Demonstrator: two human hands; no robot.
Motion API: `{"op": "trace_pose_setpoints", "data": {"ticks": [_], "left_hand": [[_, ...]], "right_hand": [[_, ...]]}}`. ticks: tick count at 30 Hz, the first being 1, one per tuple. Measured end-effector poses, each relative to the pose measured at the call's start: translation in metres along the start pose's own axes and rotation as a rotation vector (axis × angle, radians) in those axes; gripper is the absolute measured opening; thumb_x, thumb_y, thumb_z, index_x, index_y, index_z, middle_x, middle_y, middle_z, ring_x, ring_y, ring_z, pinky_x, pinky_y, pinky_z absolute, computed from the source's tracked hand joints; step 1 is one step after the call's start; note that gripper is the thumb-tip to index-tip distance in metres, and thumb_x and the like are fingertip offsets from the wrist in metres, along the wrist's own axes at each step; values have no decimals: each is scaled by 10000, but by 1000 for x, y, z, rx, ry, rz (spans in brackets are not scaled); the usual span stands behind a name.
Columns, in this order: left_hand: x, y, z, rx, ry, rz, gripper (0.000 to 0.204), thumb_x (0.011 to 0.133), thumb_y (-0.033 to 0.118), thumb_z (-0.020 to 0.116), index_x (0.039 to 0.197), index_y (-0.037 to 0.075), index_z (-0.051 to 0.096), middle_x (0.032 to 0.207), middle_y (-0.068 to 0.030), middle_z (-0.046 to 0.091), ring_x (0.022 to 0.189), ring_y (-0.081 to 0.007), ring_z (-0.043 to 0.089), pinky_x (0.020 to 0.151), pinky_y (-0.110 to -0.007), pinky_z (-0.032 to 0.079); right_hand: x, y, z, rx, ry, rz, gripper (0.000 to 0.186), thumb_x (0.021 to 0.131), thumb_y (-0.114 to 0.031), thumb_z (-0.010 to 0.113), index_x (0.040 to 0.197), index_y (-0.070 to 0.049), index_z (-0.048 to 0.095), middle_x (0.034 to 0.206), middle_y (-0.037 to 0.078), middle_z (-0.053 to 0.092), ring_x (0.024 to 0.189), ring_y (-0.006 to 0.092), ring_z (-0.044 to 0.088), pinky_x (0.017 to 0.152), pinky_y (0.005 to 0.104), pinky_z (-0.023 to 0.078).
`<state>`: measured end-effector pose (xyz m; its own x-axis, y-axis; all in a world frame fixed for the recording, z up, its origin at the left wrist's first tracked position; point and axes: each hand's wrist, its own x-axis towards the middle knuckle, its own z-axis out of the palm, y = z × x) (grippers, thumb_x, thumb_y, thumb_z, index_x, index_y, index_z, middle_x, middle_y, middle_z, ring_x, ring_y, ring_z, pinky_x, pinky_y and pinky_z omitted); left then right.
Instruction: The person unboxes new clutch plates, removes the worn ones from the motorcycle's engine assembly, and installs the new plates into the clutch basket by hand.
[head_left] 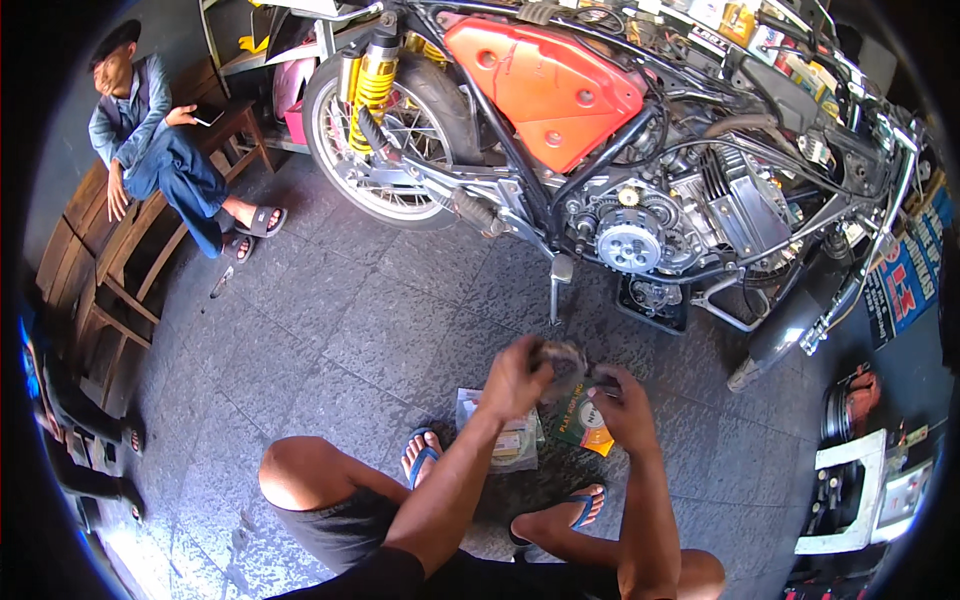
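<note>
Held between both hands, above the floor in front of me, is a dark ring [568,352] that looks like a clutch plate; motion blurs it. My left hand [515,382] is closed on its left side. The fingers of my right hand [625,408] pinch its right side. Beneath the hands a green and orange packet [597,440] lies on the floor, partly hidden by the right hand. A clear plastic bag [513,447] with flat contents lies left of it, partly behind my left forearm. Beyond the hands, the motorcycle engine shows an exposed round clutch [630,246].
The motorcycle [545,90], with a red side panel, stands across the far side on its stand. A black tray [653,303] with a metal part sits below the engine. A person [160,150] sits on a wooden bench [95,225] at left. A white stool [843,495] stands at right.
</note>
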<state>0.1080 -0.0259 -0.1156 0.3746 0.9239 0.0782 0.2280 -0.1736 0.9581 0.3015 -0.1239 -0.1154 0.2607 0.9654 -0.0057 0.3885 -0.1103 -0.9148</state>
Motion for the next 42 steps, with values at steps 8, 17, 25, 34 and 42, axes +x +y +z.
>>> {"op": "trace_pose_setpoints", "data": {"ticks": [8,17,25,34,42], "left_hand": [[155,-36,-10,84,-30,147,381,782,130,652,1136,-9,644,1019,-224,692,963,-360,676,864,-394,526],[191,-30,7,310,90,15,405,735,168,701,1108,12,682,1046,-211,698,1021,-341,667,909,-388,513],[186,-39,4,275,280,5,398,726,210,754,1055,5,659,999,-188,703,953,-341,675,865,-395,518],[149,6,88,92,341,292,256,890,237,664,858,-15,635,800,-190,677,735,-303,665,707,-397,516],[166,71,142,-11,468,89,383,884,319,688,899,-62,657,844,-253,688,809,-399,678,760,-441,508]], "right_hand": [[-53,-95,-60,-129,-72,3,337,879,-76,680,1189,16,585,1071,159,677,1017,243,669,888,353,524],[-140,-50,-73,-4,-192,269,353,865,-82,697,1191,9,597,1046,127,690,1012,202,658,895,326,510],[-128,-63,-66,-329,-300,103,390,850,-224,702,1177,-28,620,1045,178,677,985,330,659,857,385,519],[-146,-50,-69,-431,-373,66,409,847,-271,700,1174,-37,623,1040,185,649,962,362,635,824,422,520],[-161,-51,-85,-387,-321,127,418,867,-277,685,1201,-35,612,1111,174,649,1023,344,630,869,409,514]]}}
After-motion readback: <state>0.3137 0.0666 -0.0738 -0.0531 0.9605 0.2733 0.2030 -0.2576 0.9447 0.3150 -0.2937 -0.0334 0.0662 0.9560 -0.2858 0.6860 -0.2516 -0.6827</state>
